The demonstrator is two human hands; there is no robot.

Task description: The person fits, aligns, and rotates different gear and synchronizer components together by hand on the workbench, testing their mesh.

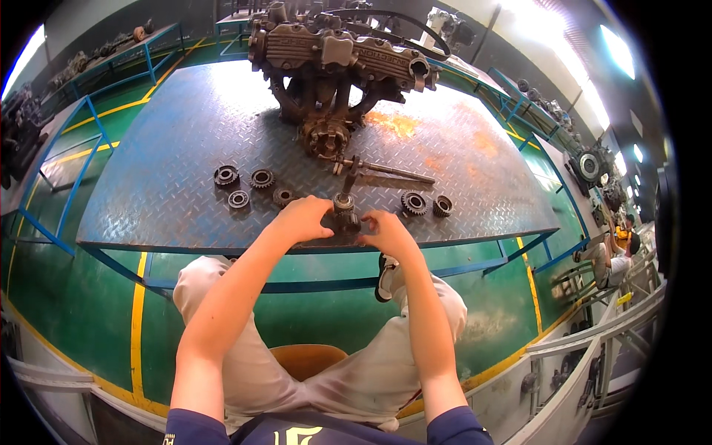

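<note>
Near the front edge of the metal table stands an upright gear shaft (pixel 344 203), its lower end surrounded by dark toothed parts. My left hand (pixel 305 221) is just left of it, thumb and forefinger apart with a gap between them. On the other side, my right hand (pixel 387 233) curves toward the lower toothed part, thumb and forefinger spread; I cannot tell whether a fingertip touches it. Beside my left fingers lies a loose gear (pixel 283 196), partly covered by the hand. A larger toothed gear (pixel 414 203) and a narrower gear (pixel 442 206) sit to the right.
A big engine (pixel 334 59) rests at the table's far side. A long thin shaft (pixel 393 172) lies behind the upright one. Several loose gears (pixel 226 176) are at the left. The diamond-plate table (pixel 163 163) has a blue frame. Another person (pixel 614 256) is at far right.
</note>
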